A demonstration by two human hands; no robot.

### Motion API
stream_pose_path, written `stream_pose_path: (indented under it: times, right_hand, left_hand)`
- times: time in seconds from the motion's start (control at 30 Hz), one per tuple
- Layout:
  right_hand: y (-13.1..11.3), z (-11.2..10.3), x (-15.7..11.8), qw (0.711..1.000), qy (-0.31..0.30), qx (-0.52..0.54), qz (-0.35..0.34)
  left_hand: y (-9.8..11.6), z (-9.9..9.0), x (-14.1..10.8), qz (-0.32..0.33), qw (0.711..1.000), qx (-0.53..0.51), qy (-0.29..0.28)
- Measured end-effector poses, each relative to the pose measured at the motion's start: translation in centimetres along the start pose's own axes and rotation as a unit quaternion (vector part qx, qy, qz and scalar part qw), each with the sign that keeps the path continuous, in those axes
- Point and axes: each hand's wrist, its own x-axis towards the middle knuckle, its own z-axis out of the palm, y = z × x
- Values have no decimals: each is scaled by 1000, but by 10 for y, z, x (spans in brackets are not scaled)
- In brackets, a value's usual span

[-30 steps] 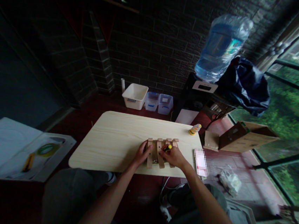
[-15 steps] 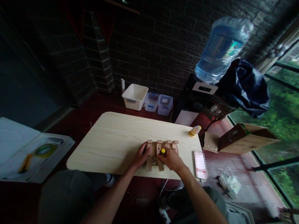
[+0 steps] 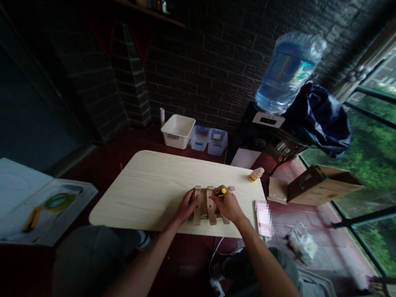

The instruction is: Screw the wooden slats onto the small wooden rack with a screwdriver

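A wooden piece with several crosswise slats [image 3: 209,207] lies near the front edge of the pale table [image 3: 153,181], right of its middle. My left hand [image 3: 187,206] grips its left end, thumb on top and fingers at the side. My right hand [image 3: 228,204] is closed around a small tool with a yellow end and dark shaft [image 3: 221,192], held over the slats on the right. The tool's tip and what it touches are too small to make out. My right hand hides part of the right slats.
A yellow-capped bottle [image 3: 255,174] stands at the table's back right corner, and a pink item [image 3: 263,218] lies at the right edge. Beyond the table are a white bin [image 3: 178,132], clear bins and a water dispenser [image 3: 249,139].
My right hand has shifted slightly, and the tool's yellow end has moved up and to the right. My left hand keeps its hold. The view has tilted slightly.
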Motion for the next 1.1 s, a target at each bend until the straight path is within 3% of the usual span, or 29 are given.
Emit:
stream_pose_path:
  times: [0.2, 0.77, 0.93, 1.1]
  right_hand:
    - [7, 12, 11, 999, 28, -24, 31]
    - [2, -11, 42, 989, -138, -46, -33]
    - [-6, -11, 45, 985, -134, -110, -15]
    - [-10, 1, 35, 985, -59, -160, 3]
  left_hand:
    - [-4, 1, 0, 3, 1000, 7, 11]
    - [-15, -1, 8, 17, 1000, -16, -2]
    - [-15, 1, 7, 12, 1000, -16, 4]
    - [-13, 4, 7, 22, 1000, -12, 14]
